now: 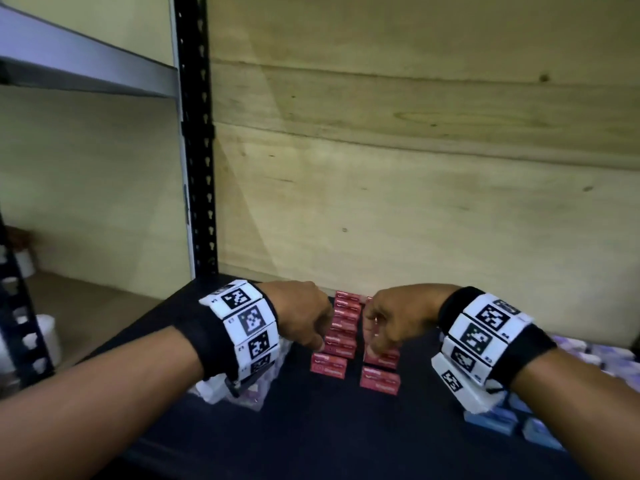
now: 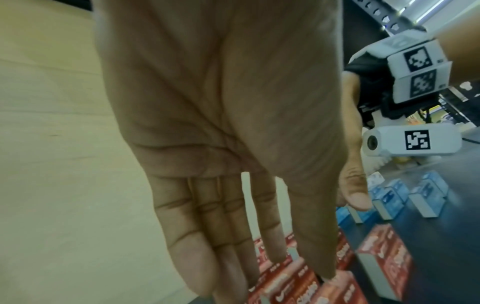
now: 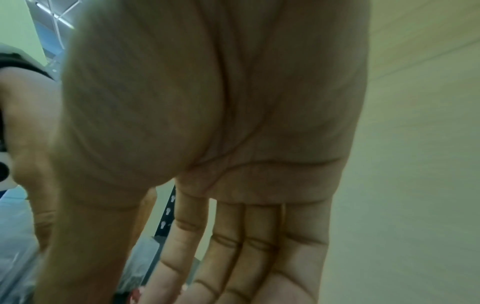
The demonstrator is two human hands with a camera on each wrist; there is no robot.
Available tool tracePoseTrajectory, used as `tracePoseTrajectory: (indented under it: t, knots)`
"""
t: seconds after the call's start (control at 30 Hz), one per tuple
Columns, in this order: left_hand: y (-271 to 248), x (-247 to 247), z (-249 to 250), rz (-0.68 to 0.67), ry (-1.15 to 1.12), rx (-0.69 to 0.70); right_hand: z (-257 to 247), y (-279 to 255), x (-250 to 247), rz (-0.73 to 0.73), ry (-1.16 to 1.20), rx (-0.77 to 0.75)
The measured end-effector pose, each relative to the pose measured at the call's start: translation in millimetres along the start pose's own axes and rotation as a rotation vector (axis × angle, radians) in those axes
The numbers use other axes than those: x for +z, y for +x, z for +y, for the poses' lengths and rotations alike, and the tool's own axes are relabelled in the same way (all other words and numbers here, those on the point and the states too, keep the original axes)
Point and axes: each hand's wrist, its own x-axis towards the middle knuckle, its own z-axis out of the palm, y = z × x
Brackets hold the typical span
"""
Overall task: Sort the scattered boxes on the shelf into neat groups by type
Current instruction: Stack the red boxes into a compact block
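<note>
Two short rows of small red boxes stand on the dark shelf (image 1: 346, 431), a left row (image 1: 329, 367) and a right row (image 1: 381, 381). My left hand (image 1: 320, 344) points its fingers down onto the left row, and my right hand (image 1: 372, 351) does the same on the right row. In the left wrist view the left hand (image 2: 233, 267) has straight fingers with their tips at the red boxes (image 2: 387, 259). The right wrist view shows the right hand (image 3: 221, 277) flat too; its fingertips leave the frame. Neither hand grips a box.
Blue boxes (image 1: 495, 422) stand grouped at the right, near my right wrist, and show in the left wrist view as blue boxes (image 2: 389, 197). A clear plastic bag (image 1: 242, 389) lies under my left wrist. A black upright post (image 1: 197, 133) stands left; a wooden back wall (image 1: 415, 202) closes the shelf.
</note>
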Motion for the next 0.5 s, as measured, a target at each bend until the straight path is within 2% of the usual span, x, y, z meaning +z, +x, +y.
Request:
tracePoseTrajectory:
  t: [0.17, 0.3, 0.5]
  knots:
    - [10.2, 8.6, 19.9, -0.046, 0.018, -0.024, 7.4, -13.9, 27.0, 0.005, -0.065, 0.066]
    - [15.7, 16.1, 25.8, -0.071, 0.075, -0.077, 3.8, -22.0, 42.9, 0.037, -0.149, 0.038]
    - [5.5, 20.3, 36.9, 0.007, 0.128, -0.08, 3.5, -45.6, 55.5, 0.172, -0.094, 0.052]
